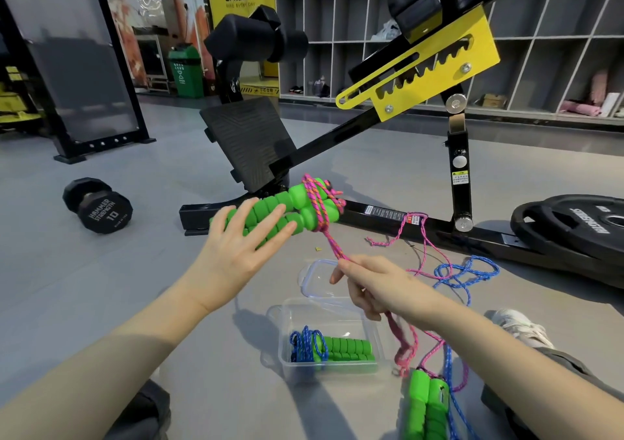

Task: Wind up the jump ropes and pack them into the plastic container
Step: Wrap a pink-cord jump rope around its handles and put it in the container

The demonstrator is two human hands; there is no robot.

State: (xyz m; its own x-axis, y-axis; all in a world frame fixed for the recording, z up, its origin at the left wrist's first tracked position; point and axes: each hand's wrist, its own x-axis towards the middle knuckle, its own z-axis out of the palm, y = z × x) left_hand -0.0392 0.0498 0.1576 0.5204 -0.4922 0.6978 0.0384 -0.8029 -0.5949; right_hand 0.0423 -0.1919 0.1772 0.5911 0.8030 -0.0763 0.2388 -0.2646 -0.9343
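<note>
Green handles (427, 406) lie on the floor by the knee; left hand (243, 240) lays straight, spread fingers on the wrapped handles (290, 210); right hand (371, 287) pinches the pink rope (329, 240), pulled tight; a wound blue rope (309, 343) sits in the clear box (283, 335).

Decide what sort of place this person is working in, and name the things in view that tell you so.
Most likely a gym. A dumbbell lies on the floor, weight plates lie at the right, and an adjustable bench stands ahead, with cubby shelves along the back wall.
</note>
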